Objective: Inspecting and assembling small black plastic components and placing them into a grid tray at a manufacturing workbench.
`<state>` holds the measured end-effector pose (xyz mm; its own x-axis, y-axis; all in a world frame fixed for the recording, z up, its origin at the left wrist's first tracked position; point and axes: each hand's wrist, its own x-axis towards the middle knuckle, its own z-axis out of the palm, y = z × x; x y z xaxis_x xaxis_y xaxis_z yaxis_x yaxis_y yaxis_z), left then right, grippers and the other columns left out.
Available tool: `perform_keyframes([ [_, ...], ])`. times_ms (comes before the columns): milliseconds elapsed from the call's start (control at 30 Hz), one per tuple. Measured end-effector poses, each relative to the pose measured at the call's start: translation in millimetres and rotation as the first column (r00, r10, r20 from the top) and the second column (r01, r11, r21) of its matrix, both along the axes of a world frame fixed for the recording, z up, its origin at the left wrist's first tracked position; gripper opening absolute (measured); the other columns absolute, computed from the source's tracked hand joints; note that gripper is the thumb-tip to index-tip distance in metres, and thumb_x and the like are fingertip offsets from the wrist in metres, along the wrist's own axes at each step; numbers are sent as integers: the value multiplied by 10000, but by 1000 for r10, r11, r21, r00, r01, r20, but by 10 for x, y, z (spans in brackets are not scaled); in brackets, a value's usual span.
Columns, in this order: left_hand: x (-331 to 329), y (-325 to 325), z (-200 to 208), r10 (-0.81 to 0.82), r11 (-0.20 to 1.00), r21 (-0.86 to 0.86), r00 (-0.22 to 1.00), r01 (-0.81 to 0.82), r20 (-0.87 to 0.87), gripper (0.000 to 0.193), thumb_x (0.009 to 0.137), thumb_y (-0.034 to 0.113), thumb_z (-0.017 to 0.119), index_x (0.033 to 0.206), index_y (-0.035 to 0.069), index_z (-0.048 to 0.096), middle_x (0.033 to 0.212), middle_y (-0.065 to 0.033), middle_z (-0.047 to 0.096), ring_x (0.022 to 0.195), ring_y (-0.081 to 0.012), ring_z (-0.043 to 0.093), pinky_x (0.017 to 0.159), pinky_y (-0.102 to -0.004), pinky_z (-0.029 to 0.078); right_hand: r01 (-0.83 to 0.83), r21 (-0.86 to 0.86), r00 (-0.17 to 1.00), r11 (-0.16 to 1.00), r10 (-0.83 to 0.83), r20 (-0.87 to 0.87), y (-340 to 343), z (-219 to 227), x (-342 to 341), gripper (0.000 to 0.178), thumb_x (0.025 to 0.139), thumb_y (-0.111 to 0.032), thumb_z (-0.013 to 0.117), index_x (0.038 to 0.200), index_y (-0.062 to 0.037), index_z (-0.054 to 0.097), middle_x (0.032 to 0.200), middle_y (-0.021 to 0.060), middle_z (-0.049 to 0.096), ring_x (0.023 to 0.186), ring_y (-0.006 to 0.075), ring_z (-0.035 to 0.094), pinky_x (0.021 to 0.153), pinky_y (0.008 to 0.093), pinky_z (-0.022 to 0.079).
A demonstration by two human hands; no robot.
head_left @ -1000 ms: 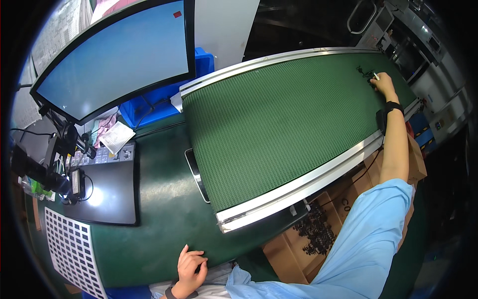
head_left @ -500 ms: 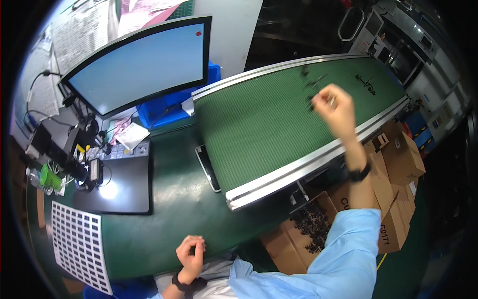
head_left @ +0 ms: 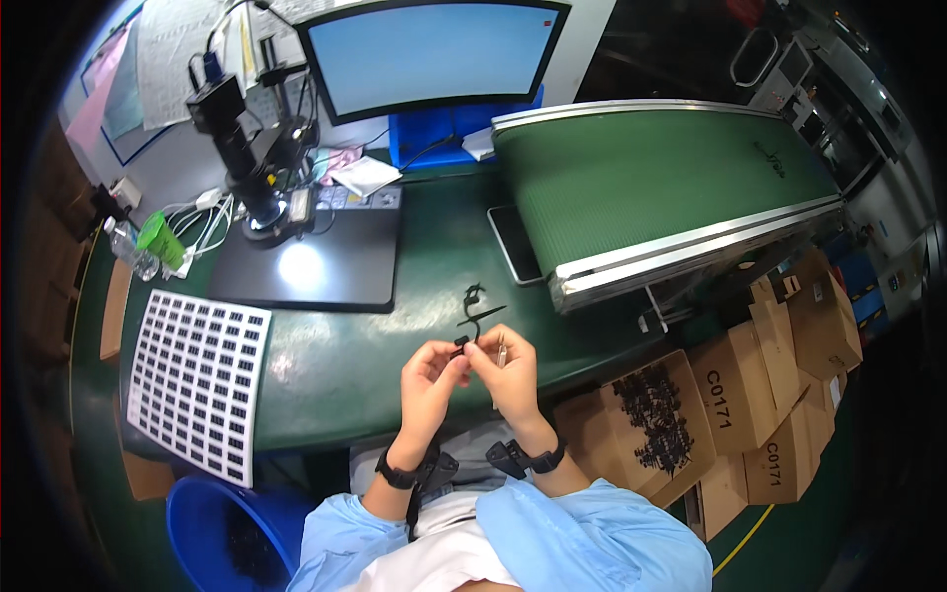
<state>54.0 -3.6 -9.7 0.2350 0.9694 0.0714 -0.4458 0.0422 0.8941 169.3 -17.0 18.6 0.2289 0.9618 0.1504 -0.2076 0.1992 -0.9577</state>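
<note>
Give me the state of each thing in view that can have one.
Left hand: closed on the black branched part
Right hand: closed on the same part, slim pale tool also in it
Monitor: on, screen mostly plain blue
Conveyor belt: bearing a dark part near its far end; motion unclear
Phone: lying flat, screen dark
Cardboard box: open, holding black parts
Blue bin: open, dark contents

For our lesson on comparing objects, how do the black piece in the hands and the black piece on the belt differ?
The held piece is in the left hand and right hand; the far piece lies untouched on the green belt. The held piece looks larger, being nearer the camera; the far piece looks smaller. Both are black and spindly.
</note>
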Motion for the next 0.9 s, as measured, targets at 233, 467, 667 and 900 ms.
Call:
perform_keyframes([
  [233, -103, 46, -51, 45, 997, 53, 994, -50, 96, 106, 863, 38, 560, 949, -22, 541, 807, -37, 598, 716, -89, 565, 658, -216, 463, 37, 8, 999, 999, -37, -28, 55, -35, -261, 123, 837, -19, 585, 752, -6, 497, 655, 29, 553, 556, 67, 523, 491, 200, 427],
  [467, -154, 91, -192, 312, 939, 176, 947, -296, -74, 74, 833, 25, 598, 892, -5, 566, 784, -23, 589, 700, -74, 546, 622, -201, 443, 69, -27, 997, 997, -68, 27, 124, -187, -358, 147, 835, -57, 600, 732, -41, 496, 609, 2, 517, 460, 22, 410, 405, 171, 307],
  [667, -87, 150, -223, 454, 837, 393, 885, -381, -109, 72, 793, -9, 621, 851, -35, 587, 784, -56, 595, 715, -98, 559, 629, -206, 447, 2, -57, 958, 998, -18, -287, 234, -270, -343, 140, 840, -80, 601, 751, -56, 495, 593, 3, 514, 415, 18, 366, 369, 165, 247],
  [900, -40, 218, -453, 238, 964, -209, 891, -167, 387, 109, 856, 103, 596, 889, 8, 553, 771, -37, 581, 651, -74, 536, 663, -220, 468, 230, -66, 918, 971, -239, -317, 398, -412, -222, 212, 847, -68, 577, 696, -78, 429, 584, 4, 490, 406, 22, 361, 354, 161, 235],
])
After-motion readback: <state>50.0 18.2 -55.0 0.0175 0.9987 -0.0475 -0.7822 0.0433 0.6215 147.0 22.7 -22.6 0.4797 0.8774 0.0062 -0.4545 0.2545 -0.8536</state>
